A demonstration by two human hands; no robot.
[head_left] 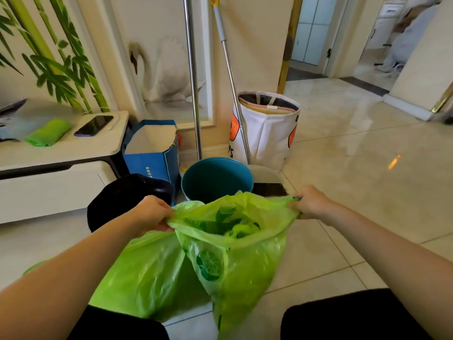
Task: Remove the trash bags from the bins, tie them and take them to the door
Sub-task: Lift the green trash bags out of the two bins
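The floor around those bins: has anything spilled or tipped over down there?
No spill shows. The black bin seems to be tilted or on its side beside the upright blue bin, which is bare inside. Left hand and right hand stretch a green bag open.

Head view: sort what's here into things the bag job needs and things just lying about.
For the job: open green trash bag gripped by left hand and right hand; second green bag; teal bin; black bin.

Lying about: phone, blue paper bag, white fabric basket, green roll.
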